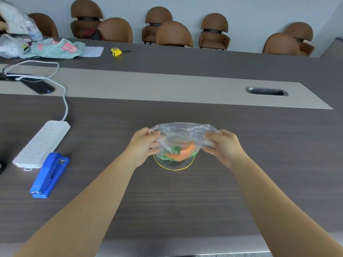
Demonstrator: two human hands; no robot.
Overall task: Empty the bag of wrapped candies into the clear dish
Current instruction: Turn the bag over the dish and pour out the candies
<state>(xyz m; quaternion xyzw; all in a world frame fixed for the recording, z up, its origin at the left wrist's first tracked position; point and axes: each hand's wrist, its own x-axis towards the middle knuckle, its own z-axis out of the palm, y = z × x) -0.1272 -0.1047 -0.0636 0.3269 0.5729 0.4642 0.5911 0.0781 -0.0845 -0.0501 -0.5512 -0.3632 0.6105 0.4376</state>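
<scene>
Bag (182,135) of orange and green candies (181,153), unlabelled, pinched by both hands above clear dish (175,166)

Lighting: even, bright, diffuse; shadows faint and soft on the table (185,201). Glare: mild sheen on the clear bag (182,133). Distortion: wide-angle bowing at edges. Focus: slightly soft throughout.

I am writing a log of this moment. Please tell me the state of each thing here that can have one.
Bag: held up over the dish, candies inside.
Dish: on the table, under the bag.
Left hand: gripping the bag.
Right hand: gripping the bag.
Stapler: closed, lying flat.
</scene>
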